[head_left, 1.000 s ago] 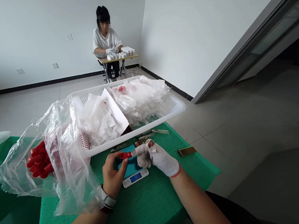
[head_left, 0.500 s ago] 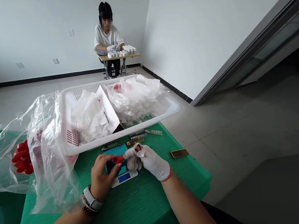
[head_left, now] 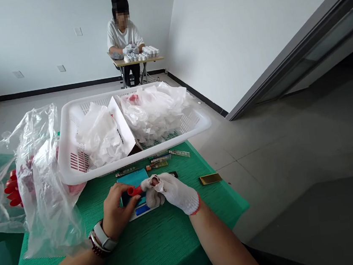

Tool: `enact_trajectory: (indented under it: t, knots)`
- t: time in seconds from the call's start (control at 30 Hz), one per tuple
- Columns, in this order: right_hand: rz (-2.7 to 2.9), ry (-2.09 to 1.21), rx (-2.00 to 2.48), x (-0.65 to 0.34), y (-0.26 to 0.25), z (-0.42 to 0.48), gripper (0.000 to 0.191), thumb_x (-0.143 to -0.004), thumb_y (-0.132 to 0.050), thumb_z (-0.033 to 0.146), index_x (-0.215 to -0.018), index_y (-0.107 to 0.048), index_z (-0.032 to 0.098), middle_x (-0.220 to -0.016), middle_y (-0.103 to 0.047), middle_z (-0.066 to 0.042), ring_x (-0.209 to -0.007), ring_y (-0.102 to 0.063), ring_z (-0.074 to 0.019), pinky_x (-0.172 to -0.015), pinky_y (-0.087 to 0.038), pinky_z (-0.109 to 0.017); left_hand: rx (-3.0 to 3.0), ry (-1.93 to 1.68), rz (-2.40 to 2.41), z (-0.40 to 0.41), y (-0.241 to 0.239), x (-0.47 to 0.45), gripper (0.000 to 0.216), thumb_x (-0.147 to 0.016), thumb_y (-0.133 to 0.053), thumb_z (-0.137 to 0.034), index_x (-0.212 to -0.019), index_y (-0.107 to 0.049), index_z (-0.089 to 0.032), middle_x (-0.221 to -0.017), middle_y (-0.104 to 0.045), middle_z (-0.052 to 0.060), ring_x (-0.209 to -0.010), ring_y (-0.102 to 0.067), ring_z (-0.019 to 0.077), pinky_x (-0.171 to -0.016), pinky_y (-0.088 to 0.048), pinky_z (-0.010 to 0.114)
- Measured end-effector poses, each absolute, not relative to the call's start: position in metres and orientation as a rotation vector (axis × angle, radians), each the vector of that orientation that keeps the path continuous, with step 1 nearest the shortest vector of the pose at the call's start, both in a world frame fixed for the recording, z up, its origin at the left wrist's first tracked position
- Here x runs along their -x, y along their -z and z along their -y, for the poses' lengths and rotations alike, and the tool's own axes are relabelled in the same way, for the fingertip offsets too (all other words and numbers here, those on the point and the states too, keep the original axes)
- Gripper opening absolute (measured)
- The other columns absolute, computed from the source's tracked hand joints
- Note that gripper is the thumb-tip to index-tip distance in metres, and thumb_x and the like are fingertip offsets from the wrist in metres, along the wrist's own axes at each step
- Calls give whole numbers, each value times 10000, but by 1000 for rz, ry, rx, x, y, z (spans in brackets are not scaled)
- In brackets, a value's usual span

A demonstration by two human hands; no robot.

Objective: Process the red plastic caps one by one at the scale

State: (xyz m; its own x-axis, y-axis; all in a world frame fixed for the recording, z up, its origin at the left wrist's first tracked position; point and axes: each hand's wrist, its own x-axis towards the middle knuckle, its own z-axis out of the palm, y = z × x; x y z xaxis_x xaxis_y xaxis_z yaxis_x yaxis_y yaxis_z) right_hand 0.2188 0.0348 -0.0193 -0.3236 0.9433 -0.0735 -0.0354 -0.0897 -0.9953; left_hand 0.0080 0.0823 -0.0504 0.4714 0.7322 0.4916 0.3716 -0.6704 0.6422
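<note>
A small red plastic tube (head_left: 134, 191), its round hollow end towards me, is pinched between both hands over a small digital scale (head_left: 140, 209). My bare left hand (head_left: 119, 209) grips the tube's open end between thumb and fingers. In a white knit glove, torn at one fingertip, my right hand (head_left: 172, 191) closes on the other end of the tube. The scale has a blue display and a teal top (head_left: 133, 178), both partly hidden by my hands. More red tubes (head_left: 11, 189) lie in a clear plastic bag (head_left: 44, 198) at the left.
Behind the hands stands a white plastic basket (head_left: 92, 172) with clear bags (head_left: 157, 109) and a white box (head_left: 121, 128). Several lighters (head_left: 159, 164) lie before it. A gold-coloured rectangular piece (head_left: 210, 179) rests near the green table's right edge. A person (head_left: 124, 36) sits at a far desk.
My view has shifted slightly, so the basket, bag and far desk sit higher and further left. Both hands still hold the red tube, now a little further left in view.
</note>
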Motion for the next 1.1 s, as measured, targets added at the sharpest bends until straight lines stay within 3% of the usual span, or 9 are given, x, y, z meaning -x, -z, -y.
enact_trajectory:
  t: [0.37,0.53,0.67,0.9,1.1]
  knots:
    - [1443,-1591,1039,-214,9,-34,497,-934,-400,590,-862,-616,148,-658,-594,-17,-539,-527,-107,-462,-386,-203,-2331,-1150,-850,-77,43,-12,203,-836,-688,-299,-817,-516,-193,-750,-565,2,-705,-533,158,-636,-432,270]
    - [1462,-1566,1033,-216,12,-33,494,-933,-429,568,-1035,-639,132,-701,-654,-32,-525,-557,-106,-488,-448,-209,-2333,-1153,-891,-77,43,-13,206,-856,-654,-308,-799,-492,-193,-741,-555,2,-684,-525,157,-621,-425,274]
    - [1427,-1627,1062,-217,14,-32,569,-938,-409,577,-1185,-611,106,-728,-698,-68,-508,-577,-110,-445,-429,-194,-2318,-1108,-937,-79,44,-12,127,-899,-583,-305,-880,-532,-190,-802,-576,27,-731,-536,174,-650,-446,298]
    - [1376,-1608,1132,-219,17,-33,546,-920,-444,590,-1043,-648,99,-703,-692,-66,-507,-581,-100,-428,-399,-167,-2258,-1020,-856,-81,40,-12,261,-878,-608,-296,-1113,-562,-193,-921,-636,64,-866,-585,209,-774,-488,360]
    - [1414,-1592,1088,-219,15,-33,529,-922,-457,572,-1082,-626,97,-731,-677,-66,-541,-584,-109,-433,-416,-174,-2271,-1041,-794,-81,37,-13,122,-855,-631,-264,-946,-594,-191,-842,-631,49,-810,-570,195,-738,-487,334]
